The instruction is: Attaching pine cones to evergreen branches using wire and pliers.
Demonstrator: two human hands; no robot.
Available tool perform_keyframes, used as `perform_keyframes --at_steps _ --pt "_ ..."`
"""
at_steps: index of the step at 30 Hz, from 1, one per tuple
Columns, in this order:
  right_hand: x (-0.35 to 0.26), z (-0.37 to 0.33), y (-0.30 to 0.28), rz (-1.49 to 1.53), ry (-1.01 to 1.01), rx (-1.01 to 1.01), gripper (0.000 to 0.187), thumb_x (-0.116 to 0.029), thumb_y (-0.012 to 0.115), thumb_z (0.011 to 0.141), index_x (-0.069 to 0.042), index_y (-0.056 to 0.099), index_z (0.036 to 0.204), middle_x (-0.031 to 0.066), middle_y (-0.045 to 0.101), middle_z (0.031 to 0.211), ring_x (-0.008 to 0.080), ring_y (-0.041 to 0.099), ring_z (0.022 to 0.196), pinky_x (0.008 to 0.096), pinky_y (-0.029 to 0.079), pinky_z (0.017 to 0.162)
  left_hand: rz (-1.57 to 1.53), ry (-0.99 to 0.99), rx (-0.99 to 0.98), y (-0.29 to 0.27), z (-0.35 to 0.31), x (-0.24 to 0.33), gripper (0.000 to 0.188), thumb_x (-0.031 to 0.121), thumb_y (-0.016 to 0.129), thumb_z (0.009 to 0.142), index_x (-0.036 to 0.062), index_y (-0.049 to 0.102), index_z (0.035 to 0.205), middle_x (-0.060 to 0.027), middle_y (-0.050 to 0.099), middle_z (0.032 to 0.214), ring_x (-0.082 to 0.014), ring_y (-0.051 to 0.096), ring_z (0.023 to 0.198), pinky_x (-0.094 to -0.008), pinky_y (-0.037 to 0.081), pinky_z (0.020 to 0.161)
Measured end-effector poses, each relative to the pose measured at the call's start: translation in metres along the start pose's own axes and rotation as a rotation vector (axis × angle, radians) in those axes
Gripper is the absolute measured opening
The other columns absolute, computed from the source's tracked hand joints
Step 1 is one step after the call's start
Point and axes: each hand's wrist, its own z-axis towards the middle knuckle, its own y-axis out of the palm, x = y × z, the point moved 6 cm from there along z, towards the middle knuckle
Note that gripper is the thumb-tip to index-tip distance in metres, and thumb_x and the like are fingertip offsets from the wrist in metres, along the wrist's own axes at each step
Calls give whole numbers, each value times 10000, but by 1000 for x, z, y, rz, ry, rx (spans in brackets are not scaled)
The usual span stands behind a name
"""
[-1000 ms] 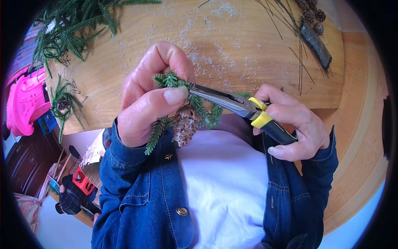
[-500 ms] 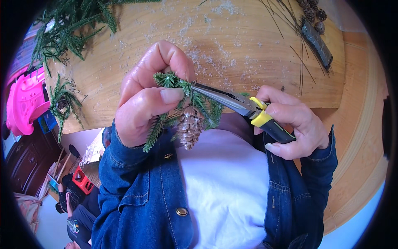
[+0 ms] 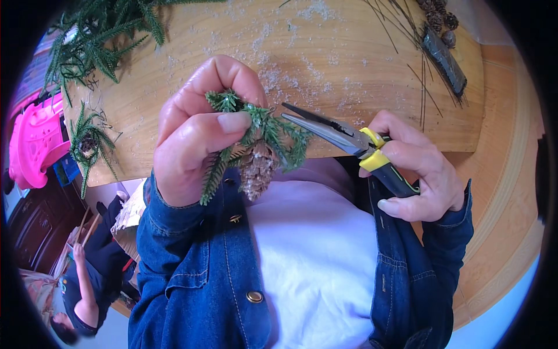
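Observation:
My left hand (image 3: 200, 125) pinches a small artificial pine sprig (image 3: 268, 131) between thumb and forefinger, just over the table's near edge. From the sprig hangs a brown pine cone (image 3: 258, 170) with whitish specks. My right hand (image 3: 421, 168) grips long-nose pliers (image 3: 334, 132) with yellow and black handles. The jaws are parted and point at the top of the sprig, a little apart from it. A short wire end shows by my left fingertips.
Green pine branches (image 3: 110, 43) lie at the far left, with another sprig (image 3: 88, 142) below them. At far right are thin dark wires (image 3: 423, 96), a wrapped dark bundle (image 3: 444, 64) and pine cones (image 3: 439, 20). White flakes dot the wooden table (image 3: 372, 87). A person (image 3: 87, 273) is at lower left.
The pliers have come off the sprig, moved right, and their jaws have parted. My left hand has shifted slightly left with the sprig. The person at lower left has changed position.

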Motion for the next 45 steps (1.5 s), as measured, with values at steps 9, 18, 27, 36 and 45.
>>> perform_keyframes --at_steps 9,18,27,36,45 --pt "-2 5 2 -35 -77 -1 350 -163 673 609 13 637 910 135 483 936 254 488 833 323 391 736 -76 -90 -81 6 2 -8 235 193 533 721 7 436 828 -86 429 681 -181 418 611 -309 351 533" --pt "0 5 7 -117 -72 -6 309 -105 662 607 18 620 887 135 482 923 246 487 806 315 396 701 -111 -62 -86 8 2 -8 238 196 536 727 6 442 837 -90 437 685 -180 424 616 -307 352 536" --pt "-6 0 -3 42 -12 79 347 -237 647 650 36 608 861 138 480 951 216 485 843 302 393 725 13 34 43 4 -8 12 274 142 576 738 -15 479 942 -135 511 871 -192 494 789 -293 414 719" --pt "-13 10 -16 -500 114 417 235 -98 646 768 38 560 940 160 486 1065 273 514 939 345 419 822 136 126 82 -6 -19 22 351 109 606 736 -48 510 1035 -149 541 1010 -213 517 975 -307 396 886" --pt "-10 30 -18 -1066 118 490 224 -50 618 814 19 525 1006 197 471 1212 363 491 1079 405 401 915 99 218 124 -24 -40 38 377 136 603 737 -49 516 1053 -140 539 998 -224 516 981 -324 407 884"
